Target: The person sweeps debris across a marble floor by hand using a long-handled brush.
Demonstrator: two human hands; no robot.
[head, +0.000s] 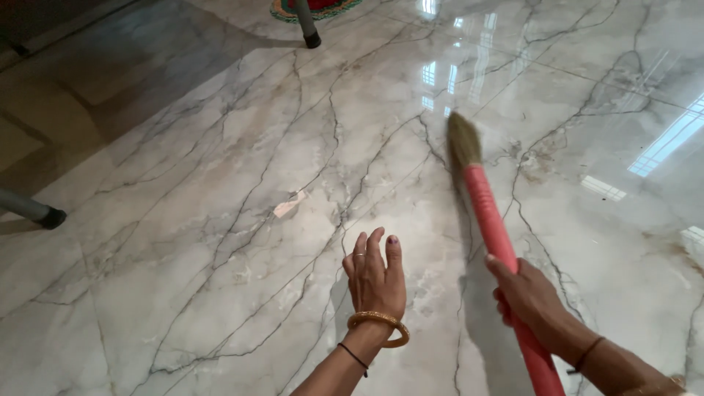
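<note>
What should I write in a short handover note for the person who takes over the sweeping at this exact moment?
Right hand: closed around the pink handle of the broom; its bristle end is out ahead, at the marble floor.
Left hand: open, empty, fingers spread, held above the floor.
Things: a small pale scrap lies on the floor, left of the bristles and apart from them. Two dark-tipped furniture legs stand farther off.
Done: cannot tell how much is swept.
Left: the scrap is not yet reached.

Glossy veined marble floor mirrors window light; furniture legs nearby.
</note>
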